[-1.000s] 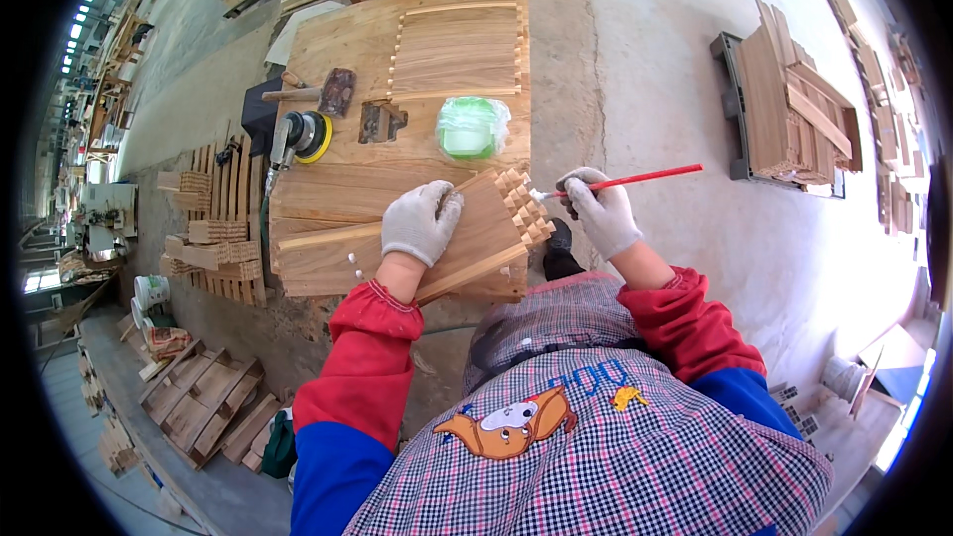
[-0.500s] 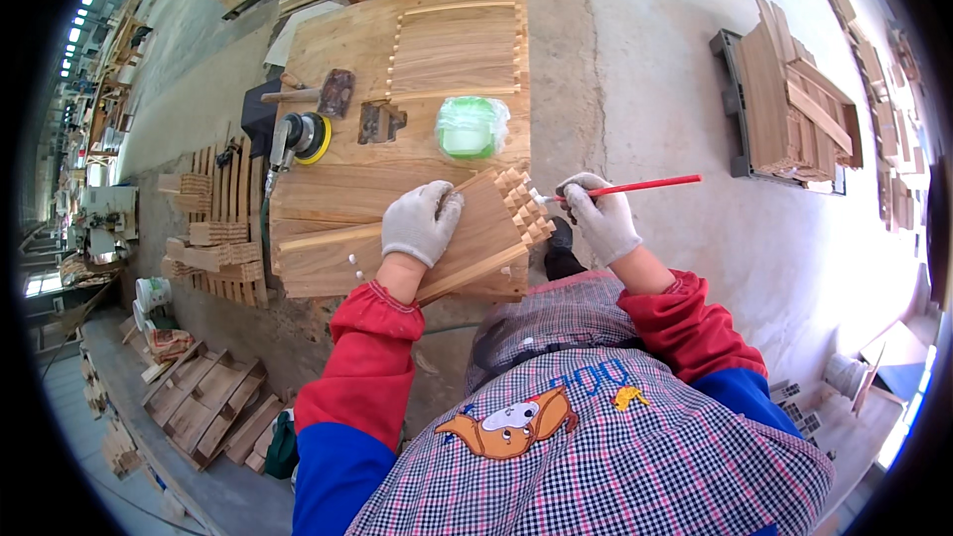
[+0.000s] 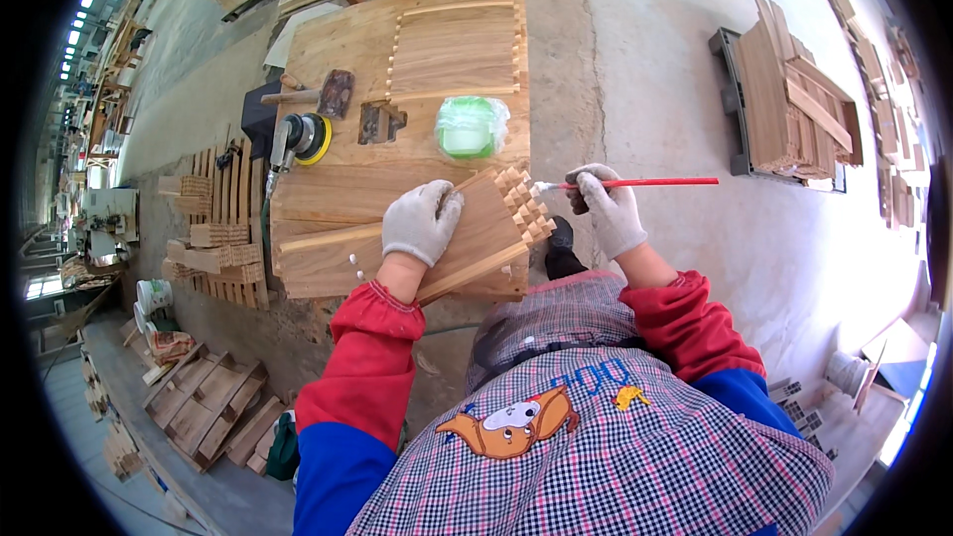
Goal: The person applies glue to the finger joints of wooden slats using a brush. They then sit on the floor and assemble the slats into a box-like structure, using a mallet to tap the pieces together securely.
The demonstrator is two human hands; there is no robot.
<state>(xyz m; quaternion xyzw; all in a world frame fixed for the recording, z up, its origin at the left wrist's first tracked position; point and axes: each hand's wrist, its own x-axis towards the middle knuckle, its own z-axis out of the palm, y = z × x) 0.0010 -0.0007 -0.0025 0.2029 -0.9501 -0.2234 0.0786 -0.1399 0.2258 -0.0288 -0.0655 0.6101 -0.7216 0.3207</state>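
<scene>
My left hand (image 3: 421, 224), in a white knit glove, lies over a small stack of wooden boards (image 3: 476, 217) and holds it down near the table's front edge. The boards' right ends are cut into finger joints (image 3: 527, 205), stacked in several rows. My right hand (image 3: 608, 206), also gloved and dark-stained at the fingertips, pinches a red-handled brush (image 3: 660, 182). White stuff coats the brush's tip, which is close to the upper joints; whether it touches them I cannot tell.
On the wooden table (image 3: 328, 161) are a green tub in clear plastic (image 3: 472, 127), a sander with a yellow pad (image 3: 300, 142), a mallet (image 3: 335, 94) and a jointed panel (image 3: 457, 50). Stacked boards (image 3: 794, 104) stand on a pallet at right. Wooden pieces (image 3: 220, 248) lie left of the table.
My right hand has drawn the brush slightly to the right, and its handle now lies more level. My left hand and the boards have stayed put.
</scene>
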